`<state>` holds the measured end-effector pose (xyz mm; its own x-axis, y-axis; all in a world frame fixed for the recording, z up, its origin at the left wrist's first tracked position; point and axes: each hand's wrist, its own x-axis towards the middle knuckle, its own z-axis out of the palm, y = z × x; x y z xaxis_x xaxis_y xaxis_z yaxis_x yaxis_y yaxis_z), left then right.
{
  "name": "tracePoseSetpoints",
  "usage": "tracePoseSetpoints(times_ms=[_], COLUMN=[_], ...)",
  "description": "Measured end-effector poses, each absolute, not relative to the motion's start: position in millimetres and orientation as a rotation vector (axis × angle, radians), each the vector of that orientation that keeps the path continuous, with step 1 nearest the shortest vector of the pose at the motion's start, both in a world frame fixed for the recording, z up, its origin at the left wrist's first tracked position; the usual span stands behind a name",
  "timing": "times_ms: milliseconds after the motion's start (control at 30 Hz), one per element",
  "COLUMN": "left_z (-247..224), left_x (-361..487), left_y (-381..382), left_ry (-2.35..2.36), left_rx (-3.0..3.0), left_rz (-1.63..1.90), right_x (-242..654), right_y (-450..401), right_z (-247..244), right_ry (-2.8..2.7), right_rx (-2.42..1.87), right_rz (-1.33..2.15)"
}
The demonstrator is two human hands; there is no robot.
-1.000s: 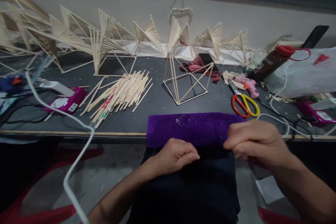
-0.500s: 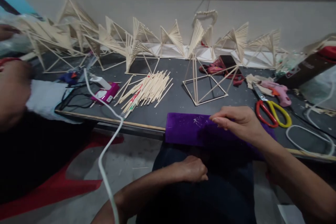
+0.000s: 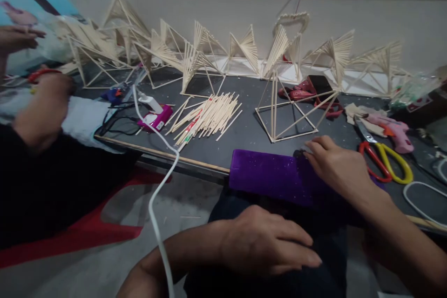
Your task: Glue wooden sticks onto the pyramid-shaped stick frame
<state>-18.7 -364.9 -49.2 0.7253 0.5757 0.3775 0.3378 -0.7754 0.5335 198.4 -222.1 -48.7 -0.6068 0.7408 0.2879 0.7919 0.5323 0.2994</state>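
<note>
My right hand is over the right part of a purple cloth at the table's front edge. Its fingers are bent together, and a small dark spot shows at the fingertips; what they hold, if anything, I cannot make out. My left hand is above my lap, palm down, with fingers stretched out and nothing in it. Just behind the cloth stands an open frame of thin wooden sticks. Left of it lies a heap of loose sticks.
Scissors and a pink glue gun lie at right. Several finished stick structures line the wall. A white cable hangs across the front from a purple power adapter. A co-worker's hands are at left.
My left hand has risen from my lap and its fingers have straightened. My right hand has come lower onto the cloth. White strands on the cloth no longer show. The view has shifted left.
</note>
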Motion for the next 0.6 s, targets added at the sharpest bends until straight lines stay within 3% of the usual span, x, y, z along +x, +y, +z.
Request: tracePoseSetpoints(times_ms=[100,233,467,600], left_z=[-36,-25,-45,-67], left_x=[-42,-81,-170,-189], left_y=[-359,-342,-274,-246], left_ry=[0.851,1.384,2.446,2.383], left_rx=[2.428,2.38,2.214,2.28], left_rz=[1.038,1.097,0.79,0.436], right_x=[199,178,103,83], right_y=[-229,-238,-237,-220], right_z=[-41,-31,-38,-59], right_ry=[-2.546,-2.518,-2.642,-2.689], right_rx=[-1.147,-0.857,-0.575,-0.471], right_rz=[-0.631,-0.417,-0.253,-0.239])
